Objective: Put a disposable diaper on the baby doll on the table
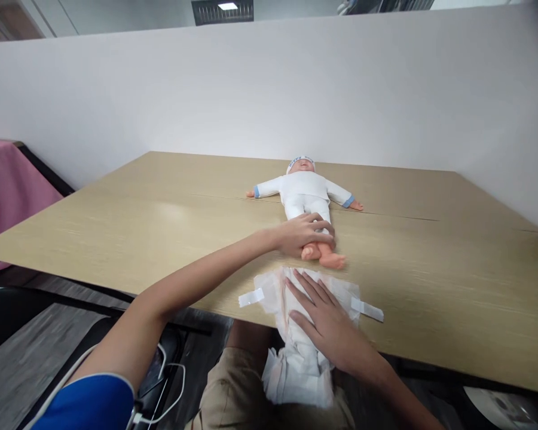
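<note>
A baby doll [303, 184] in white clothes with blue cuffs and a printed headband lies on its back on the table, arms spread and bare feet toward me. My left hand [303, 234] is closed around its lower legs, just above the feet. Closer to me, an unfolded white diaper [296, 334] has its tabs spread left and right, and its near end hangs over the table edge above my lap. My right hand [325, 316] lies flat on the diaper, fingers stretched out and slightly apart.
The wooden table [116, 221] runs up to a white partition [251, 89] behind the doll. At the left are a pink cloth [13, 191] and a dark chair [31, 322]. A white cable [179, 382] hangs beside my left arm.
</note>
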`<state>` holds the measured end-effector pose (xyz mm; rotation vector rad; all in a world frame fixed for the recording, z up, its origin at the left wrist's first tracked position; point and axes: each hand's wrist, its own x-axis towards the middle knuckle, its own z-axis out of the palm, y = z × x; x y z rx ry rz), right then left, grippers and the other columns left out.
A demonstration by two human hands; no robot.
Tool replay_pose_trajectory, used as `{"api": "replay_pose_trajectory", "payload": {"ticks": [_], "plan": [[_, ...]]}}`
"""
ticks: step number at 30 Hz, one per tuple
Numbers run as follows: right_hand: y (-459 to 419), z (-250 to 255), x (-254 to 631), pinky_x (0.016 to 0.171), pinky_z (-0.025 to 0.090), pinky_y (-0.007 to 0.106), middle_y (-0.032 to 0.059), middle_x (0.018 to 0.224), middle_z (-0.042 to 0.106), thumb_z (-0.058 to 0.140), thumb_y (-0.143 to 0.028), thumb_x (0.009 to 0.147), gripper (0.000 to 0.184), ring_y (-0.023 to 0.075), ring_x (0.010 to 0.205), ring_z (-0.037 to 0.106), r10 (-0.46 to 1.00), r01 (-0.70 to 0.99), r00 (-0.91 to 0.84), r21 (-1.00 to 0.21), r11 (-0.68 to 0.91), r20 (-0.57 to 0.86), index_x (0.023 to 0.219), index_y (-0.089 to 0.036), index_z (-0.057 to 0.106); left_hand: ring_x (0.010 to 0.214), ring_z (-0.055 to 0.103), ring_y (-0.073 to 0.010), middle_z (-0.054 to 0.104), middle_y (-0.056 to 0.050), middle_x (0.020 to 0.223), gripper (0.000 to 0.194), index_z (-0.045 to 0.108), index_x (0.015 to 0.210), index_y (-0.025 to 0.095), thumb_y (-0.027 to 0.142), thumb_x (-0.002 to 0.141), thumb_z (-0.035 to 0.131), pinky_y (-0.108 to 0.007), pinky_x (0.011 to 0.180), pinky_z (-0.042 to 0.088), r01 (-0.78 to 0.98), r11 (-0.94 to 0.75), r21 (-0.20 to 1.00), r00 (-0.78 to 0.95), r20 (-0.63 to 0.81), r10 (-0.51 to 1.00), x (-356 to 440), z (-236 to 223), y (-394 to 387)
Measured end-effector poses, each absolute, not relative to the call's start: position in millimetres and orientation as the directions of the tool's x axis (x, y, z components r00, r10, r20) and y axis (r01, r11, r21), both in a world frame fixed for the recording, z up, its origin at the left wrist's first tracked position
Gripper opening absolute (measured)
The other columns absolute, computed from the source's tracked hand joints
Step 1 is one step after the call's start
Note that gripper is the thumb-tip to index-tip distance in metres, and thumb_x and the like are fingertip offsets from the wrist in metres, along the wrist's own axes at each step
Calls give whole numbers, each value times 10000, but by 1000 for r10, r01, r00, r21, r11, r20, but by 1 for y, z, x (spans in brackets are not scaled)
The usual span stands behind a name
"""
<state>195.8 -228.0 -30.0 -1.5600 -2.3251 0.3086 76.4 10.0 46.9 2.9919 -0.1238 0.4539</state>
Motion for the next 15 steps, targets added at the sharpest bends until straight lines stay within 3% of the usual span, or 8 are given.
{"api": "replay_pose_trajectory", "payload": {"ticks": [4,8,15], "plan": [[-203,-32,204,1382,278,584,4,1837,216,376,-426,1179,615,250,1706,208,912,841,-395,-354,409,115,1770,-380,211,1220,627,-339,726,-136,1366,394,737,1333,220,282,961,625,-495,1127,408,-136,-918,373,921,390,22,75,90,20],[-155,-40,216,1385,253,584,18,1835,234,314,-424,1187,594,249,1708,201,905,837,-400,-343,425,145,1771,-362,230,1155,681,-294,761,-87,1270,413,739,1305,246,401,922,735,-461,1059,494,-70,-818,571,899,391,197,69,133,31],[-26,-57,241,1363,250,627,98,1813,302,275,-437,1172,599,293,1692,260,906,835,-381,-351,423,185,1734,-247,364,1278,665,-303,755,-76,1316,404,749,1273,238,454,932,754,-459,1129,495,39,-774,632,866,366,341,63,172,51]]}}
